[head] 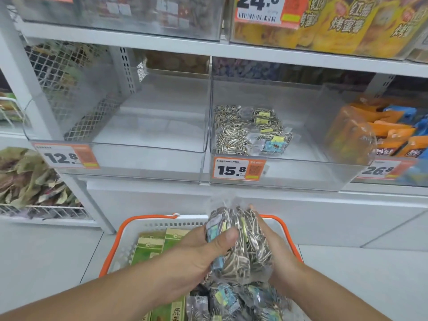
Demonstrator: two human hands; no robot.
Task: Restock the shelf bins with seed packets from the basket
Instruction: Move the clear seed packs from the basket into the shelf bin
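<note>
Both hands are clasped around a bunch of clear sunflower seed packets (240, 239), held upright just above the basket. The left hand (196, 251) curls round the bunch from the left, its thumb pressed across the front over a small blue label, while the right hand (275, 249) cups the right side, fingers wrapped behind so only their tips show at the top. Directly beneath the hands, more loose seed packets (234, 300) lie heaped in the near right part of the white basket with orange rim (115, 242), and green boxes (157, 242) stand in its left part. Farther off, on the white shelf, 2 clear plastic bins sit side by side. The left bin (148, 156) carries a price tag reading 12.8 (67, 157). The right bin (301, 172), tagged 15.8 (238, 170), holds a small cluster of sunflower seed packets (247, 130) against its left wall. To the far right, orange and blue snack packs (391, 133) fill another bin marked 26.8, somewhat blurred. On the shelf above, yellow bags (342, 22) stand behind a 24.8 tag. At the far left, a wire rack holds greenish packets (30, 179).
</note>
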